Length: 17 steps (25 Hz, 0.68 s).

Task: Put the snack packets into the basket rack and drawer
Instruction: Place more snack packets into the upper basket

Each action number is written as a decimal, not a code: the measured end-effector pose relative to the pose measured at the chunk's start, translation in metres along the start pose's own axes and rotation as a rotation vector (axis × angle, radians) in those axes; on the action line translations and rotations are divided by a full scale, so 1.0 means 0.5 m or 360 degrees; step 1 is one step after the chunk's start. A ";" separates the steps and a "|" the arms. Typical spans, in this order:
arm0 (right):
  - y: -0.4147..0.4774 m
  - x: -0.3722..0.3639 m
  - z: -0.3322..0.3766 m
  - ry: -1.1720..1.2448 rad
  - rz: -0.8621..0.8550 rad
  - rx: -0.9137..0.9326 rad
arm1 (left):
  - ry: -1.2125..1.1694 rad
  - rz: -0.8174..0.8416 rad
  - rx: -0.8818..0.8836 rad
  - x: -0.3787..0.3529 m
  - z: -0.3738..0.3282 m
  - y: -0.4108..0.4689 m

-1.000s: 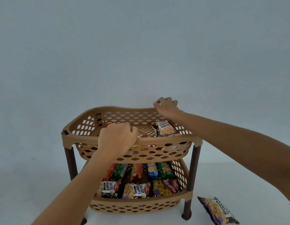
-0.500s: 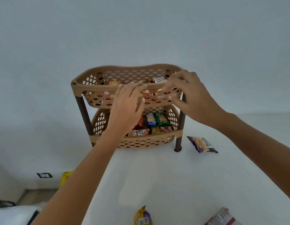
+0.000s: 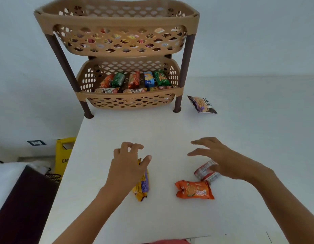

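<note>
- Tabletop (image 3: 170, 131): white, carrying the rack at the far end and loose packets nearer the person.
- Basket rack (image 3: 115, 20): tan, two tiers on brown legs, standing where it stood half a second ago. Packets show through the upper basket's lattice. The lower basket (image 3: 128, 95) holds two rows of packets.
- Left hand (image 3: 125, 166): was at the upper basket's front rim half a second ago. Now low over the near tabletop, fingers loosely curled and apart, thumb out, gripping nothing. It hangs over the top end of the yellow packet (image 3: 143, 188); contact cannot be told.
- Right hand (image 3: 221, 159): also off the rim. Fingers straight and spread, over the red-and-silver packet (image 3: 203, 170), covering its right end; nothing gripped.
- Orange packet (image 3: 194, 190): flat on the tabletop, just beside the red-and-silver one, on its near side.
- Peanut packet (image 3: 202, 104): unmoved, on the tabletop near the rack's front right leg.
</note>
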State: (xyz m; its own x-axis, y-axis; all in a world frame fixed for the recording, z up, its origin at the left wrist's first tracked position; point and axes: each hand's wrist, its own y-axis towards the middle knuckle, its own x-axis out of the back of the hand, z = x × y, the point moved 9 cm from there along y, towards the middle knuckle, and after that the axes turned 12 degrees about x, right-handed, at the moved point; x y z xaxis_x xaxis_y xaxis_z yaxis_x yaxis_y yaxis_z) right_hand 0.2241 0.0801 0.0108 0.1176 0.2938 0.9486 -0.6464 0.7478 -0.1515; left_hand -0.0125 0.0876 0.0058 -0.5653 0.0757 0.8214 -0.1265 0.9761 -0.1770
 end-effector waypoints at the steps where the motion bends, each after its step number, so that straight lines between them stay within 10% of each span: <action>1: -0.018 -0.037 -0.017 0.0001 0.0136 -0.0055 | 0.0016 0.0053 0.0146 -0.016 0.023 -0.005; 7: -0.052 -0.099 -0.050 -0.0109 0.0056 -0.0189 | 0.0182 0.0367 0.0544 -0.089 0.082 -0.021; 17: -0.026 0.107 0.015 -0.0222 -0.0794 -0.0158 | -0.0337 -0.0021 0.0294 0.040 -0.001 0.032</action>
State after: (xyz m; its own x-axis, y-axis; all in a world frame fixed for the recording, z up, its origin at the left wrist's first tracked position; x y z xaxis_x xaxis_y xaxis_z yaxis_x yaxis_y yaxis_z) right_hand 0.2334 0.0816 0.0657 0.2870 -0.1894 0.9390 -0.4621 0.8313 0.3089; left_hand -0.0254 0.1050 0.0195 -0.7181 -0.0001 0.6959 -0.2703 0.9215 -0.2788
